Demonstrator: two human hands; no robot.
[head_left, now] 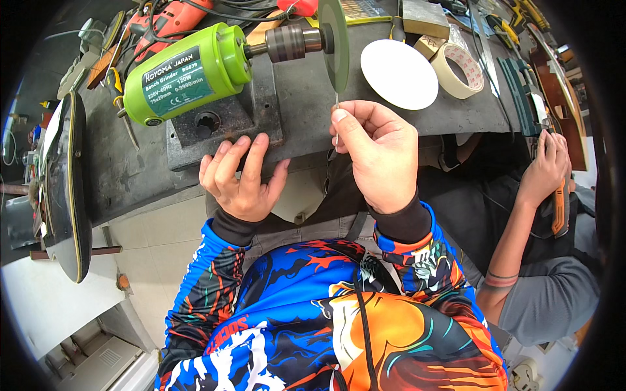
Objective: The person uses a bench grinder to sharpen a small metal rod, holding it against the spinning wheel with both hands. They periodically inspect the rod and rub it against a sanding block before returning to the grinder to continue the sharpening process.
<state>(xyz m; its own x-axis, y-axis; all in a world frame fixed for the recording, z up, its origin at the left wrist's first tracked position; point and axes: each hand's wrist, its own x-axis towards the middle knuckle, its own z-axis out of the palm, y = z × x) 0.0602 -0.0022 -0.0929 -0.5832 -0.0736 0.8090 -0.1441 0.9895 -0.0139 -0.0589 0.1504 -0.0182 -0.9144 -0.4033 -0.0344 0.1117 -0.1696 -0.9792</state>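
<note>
A green bench grinder stands on a black metal base at the far left of the bench. Its shaft carries a dark chuck and a thin grey-green disc wheel, seen nearly edge-on. My left hand lies open, fingers spread, with its fingertips at the near edge of the base. Thumb and fingers of my right hand pinch a thin metal rod, held upright just below the wheel. Its upper end meets the wheel's lower edge; whether they truly touch I cannot tell.
Right of the wheel are a white round disc and a tape roll. A red power tool with cables sits behind the grinder; a screwdriver lies left. At right, another person's hand is near an orange-black tool.
</note>
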